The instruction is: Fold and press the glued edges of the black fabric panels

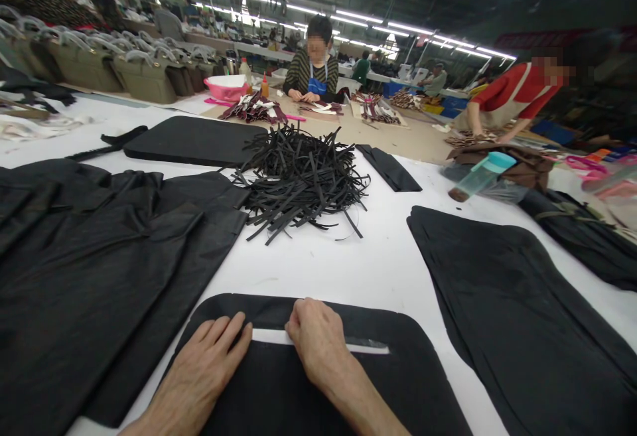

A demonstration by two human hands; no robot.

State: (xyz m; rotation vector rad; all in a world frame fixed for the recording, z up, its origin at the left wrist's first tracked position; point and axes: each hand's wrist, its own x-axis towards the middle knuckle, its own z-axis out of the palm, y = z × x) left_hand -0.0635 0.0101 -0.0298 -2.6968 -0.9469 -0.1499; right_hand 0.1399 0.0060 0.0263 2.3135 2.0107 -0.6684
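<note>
Black slotted panel (271, 389), head view: lying flat at the near edge of a white-covered table (318, 267), under both hands, its lower part cut off by the frame. Setting: large workshop, dark roof, rows of bright light tubes (355, 16); beyond the white surface, a brown worktop (418, 137) with two co-workers, one in a striped top (298, 68), one in red (540, 94); olive handbags (144, 77) lined up at far left. Materials: panel matt, smooth, corners rounded, white showing through the narrow slot (271, 336); loose heap of thin black strips (306, 177); thick rounded black pad (194, 141); creased, faintly glossy black sheets (99, 270) at left; stacked black pieces (517, 310) at right. Orientation: rounded end faces away from the wearer; slot's long axis runs crosswise, dipping slightly rightward; panel's own long axis cannot be told. Left hand (202, 363): spread flat on the panel, fingers extended beside the slot's left end. Right hand (318, 336): fingers curled over the slot; whether they pinch its edge cannot be told.
</note>
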